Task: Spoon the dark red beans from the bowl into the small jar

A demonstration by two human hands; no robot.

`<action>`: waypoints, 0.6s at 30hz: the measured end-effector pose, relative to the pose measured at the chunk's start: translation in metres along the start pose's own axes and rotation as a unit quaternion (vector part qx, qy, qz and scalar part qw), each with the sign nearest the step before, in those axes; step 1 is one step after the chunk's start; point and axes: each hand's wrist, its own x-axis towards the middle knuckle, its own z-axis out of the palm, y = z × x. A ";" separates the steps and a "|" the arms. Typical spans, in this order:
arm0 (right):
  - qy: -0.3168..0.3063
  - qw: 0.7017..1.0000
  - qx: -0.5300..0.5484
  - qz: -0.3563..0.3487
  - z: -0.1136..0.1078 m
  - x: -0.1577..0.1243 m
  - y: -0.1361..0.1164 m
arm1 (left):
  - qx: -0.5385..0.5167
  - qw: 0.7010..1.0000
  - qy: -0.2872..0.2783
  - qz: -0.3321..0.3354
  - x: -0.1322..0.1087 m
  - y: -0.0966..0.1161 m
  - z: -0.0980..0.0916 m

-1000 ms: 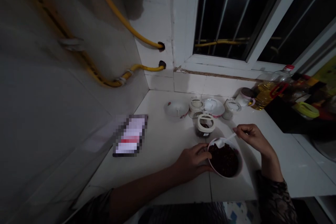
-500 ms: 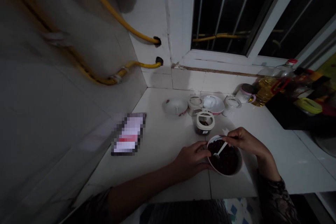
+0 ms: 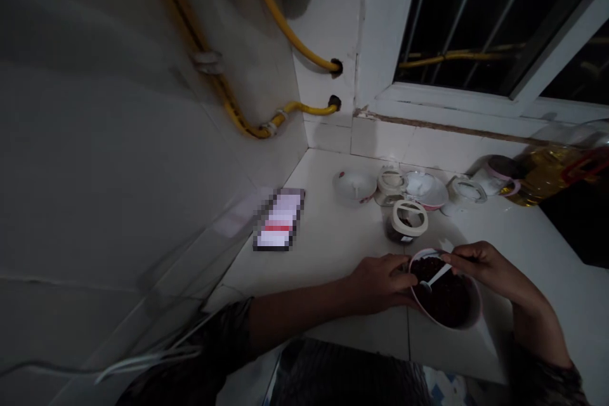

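A white bowl [image 3: 471,320] filled with dark food stands on the white counter [image 3: 333,254] in front of me. My left hand [image 3: 380,282] is curled around the bowl's left rim and steadies it. Pinched in my right hand [image 3: 488,269] is a white spoon [image 3: 435,278], whose tip dips into the dark food. Just behind the bowl sits an open jar [image 3: 405,221] with a pale rim and dark contents.
A phone [image 3: 280,219] with a lit screen lies on the counter to the left. A small dish [image 3: 354,185], more jars [image 3: 391,182], a plate [image 3: 425,188] and an oil bottle [image 3: 547,171] line the back wall. Yellow hoses [image 3: 280,120] run along the left wall.
The spoon has gone from the bowl's far rim down into the dark food. My view has swung left, so everything sits further right in the frame.
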 end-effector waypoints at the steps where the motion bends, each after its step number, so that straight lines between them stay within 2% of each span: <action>1: 0.000 1.000 0.003 0.001 -0.001 0.000 0.000 | -0.002 1.000 0.002 0.001 0.000 -0.001 0.000; 4: 0.008 1.000 0.006 0.001 -0.006 -0.001 -0.001 | -0.020 1.000 0.020 0.000 -0.001 -0.001 0.000; 11: 0.068 0.998 0.012 -0.004 -0.014 -0.005 -0.003 | -0.062 0.997 0.051 0.005 -0.003 -0.002 0.001; 18: 0.050 0.997 0.048 0.017 -0.012 0.001 0.007 | -0.076 0.995 0.061 0.008 -0.002 -0.001 0.001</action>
